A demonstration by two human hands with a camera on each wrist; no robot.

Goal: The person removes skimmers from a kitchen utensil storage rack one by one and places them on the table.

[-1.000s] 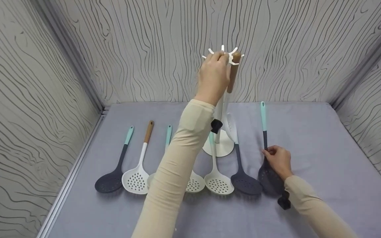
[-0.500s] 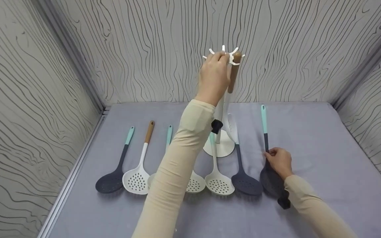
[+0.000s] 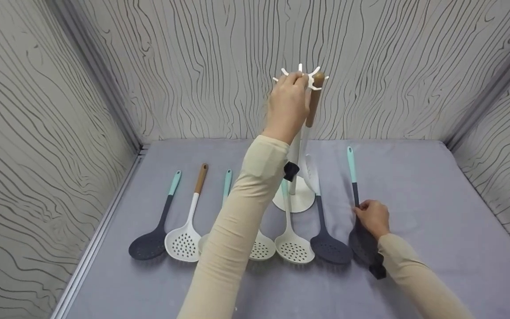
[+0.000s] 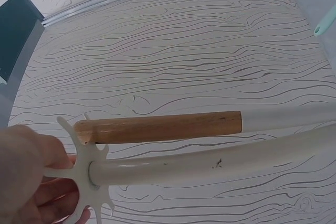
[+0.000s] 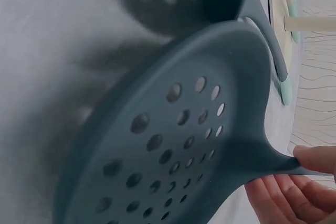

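My left hand (image 3: 287,106) grips the hooked top of a white utensil stand (image 3: 301,204). In the left wrist view its fingers curl behind the hook ring (image 4: 83,174). A white utensil with a brown wooden handle (image 3: 315,106) hangs from one hook, its pale perforated head low beside the pole. At the right, my right hand (image 3: 373,218) pinches the neck of a dark grey skimmer (image 3: 361,243) with a mint handle end. The right wrist view has thumb and fingers round that neck, with the holed bowl (image 5: 173,145) tilted close to the camera.
In a row lie a dark skimmer (image 3: 148,246), a white one with a brown handle (image 3: 183,244), pale ones including a cream skimmer (image 3: 294,249), and another dark skimmer (image 3: 331,250). My left sleeve (image 3: 226,235) covers part of the row. Patterned panels (image 3: 210,48) enclose the table.
The skimmer in my right hand has come slightly nearer to me, and its handle end has swung a little left. My left hand keeps its hold on the stand.
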